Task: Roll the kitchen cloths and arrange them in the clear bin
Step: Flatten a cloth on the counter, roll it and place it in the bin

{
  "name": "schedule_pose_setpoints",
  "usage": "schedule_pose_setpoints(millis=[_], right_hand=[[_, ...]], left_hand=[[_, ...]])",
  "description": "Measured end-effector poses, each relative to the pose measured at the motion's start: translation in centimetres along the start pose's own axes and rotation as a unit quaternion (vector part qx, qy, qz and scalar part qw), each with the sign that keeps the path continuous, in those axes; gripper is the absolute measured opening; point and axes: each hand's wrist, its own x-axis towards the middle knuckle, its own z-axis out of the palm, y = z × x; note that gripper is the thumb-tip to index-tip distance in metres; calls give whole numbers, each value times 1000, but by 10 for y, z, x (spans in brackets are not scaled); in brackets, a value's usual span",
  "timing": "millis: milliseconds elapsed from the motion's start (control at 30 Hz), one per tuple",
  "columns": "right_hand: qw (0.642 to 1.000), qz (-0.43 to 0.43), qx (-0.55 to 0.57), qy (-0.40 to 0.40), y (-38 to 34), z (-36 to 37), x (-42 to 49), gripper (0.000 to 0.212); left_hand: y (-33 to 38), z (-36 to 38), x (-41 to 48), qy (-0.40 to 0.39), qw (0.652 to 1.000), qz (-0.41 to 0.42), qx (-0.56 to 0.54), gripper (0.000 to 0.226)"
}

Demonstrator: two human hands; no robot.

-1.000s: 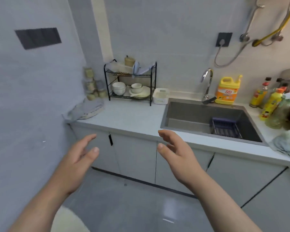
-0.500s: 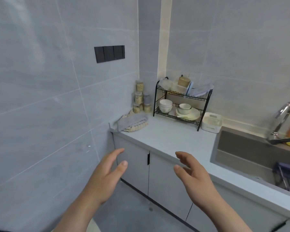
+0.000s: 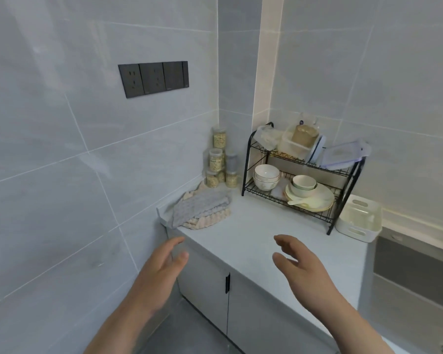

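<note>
OK, both hands are up in front of the countertop [image 3: 253, 233] and neither is touching anything. Left hand [image 3: 161, 274]: fingers extended and relaxed, thumb apart, nothing held; it hovers just off the countertop's front left corner, in front of the cabinet door [image 3: 205, 282]. Right hand [image 3: 304, 269]: fingers loosely curved, thumb out, nothing held; it sits above the front edge, near the middle of the visible run. The palms face roughly toward each other. The kitchen cloths [image 3: 202, 208] lie flat in a stack at the left end of the countertop, against the side wall and close to the back left corner. A grey textured cloth is on top with cream ones under it, all unrolled; how many there are can't be told. The hands are well apart from the stack. Small lidded jars [image 3: 216, 159] are stacked in the back corner, right behind the cloths. A black two-tier wire rack [image 3: 343, 190] runs along the back edge to the right of the jars. Its lower tier holds stacked bowls [image 3: 266, 176] and plates [image 3: 315, 198], with a cup on the plates; the upper tier holds plastic containers and lids. The pale plastic bin [image 3: 358, 218], with slot handles, stands just beside the rack's right end at the back edge and looks empty. The sink [image 3: 414, 267] starts right of the bin. A dark socket panel [image 3: 154, 79] sits on the left wall above the cloths.
</note>
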Motion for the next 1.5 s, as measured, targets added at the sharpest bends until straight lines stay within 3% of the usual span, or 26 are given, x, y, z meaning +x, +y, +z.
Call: schedule_pose_setpoints(millis=[167,300,500,633,733,867,933,967,1000,1100,1167,1333,1433,1500], right_hand=[[999,8,-28,-39,1,21,78,34],[997,37,-46,-44,14,47,158,35],[985,119,-119,-39,66,99,287,40],[935,235,-236,-119,118,121,333,63],[881,269,-339,-191,135,135,344,71],[847,267,-392,-238,140,141,350,73],[839,270,-396,-258,142,138,353,76],[835,271,-398,-266,143,137,354,77],[832,270,-402,-271,143,137,354,78],[824,263,-418,-278,144,138,353,81],[821,258,-425,-281,144,139,354,83],[820,250,-425,-291,143,138,353,87],[820,247,-425,-292,143,137,353,88],[822,244,-424,-292,142,136,353,88]], left_hand=[[-14,-7,74,14,999,-21,-23,36],[-36,-8,160,7,999,-37,-31,25],[-87,-2,322,-34,995,-87,35,43],[-114,18,395,-97,977,-96,161,45],[-141,28,432,-127,951,-97,265,42],[-159,39,455,-126,929,-110,331,49],[-156,42,462,-134,911,-108,375,17],[-155,41,464,-135,904,-97,395,8],[-154,40,465,-126,901,-80,407,13],[-150,35,462,-107,899,64,420,10],[-145,39,453,-149,887,136,416,20],[-147,63,428,-246,893,102,362,35],[-151,67,425,-213,928,41,302,13],[-152,68,426,-227,928,25,293,39]])
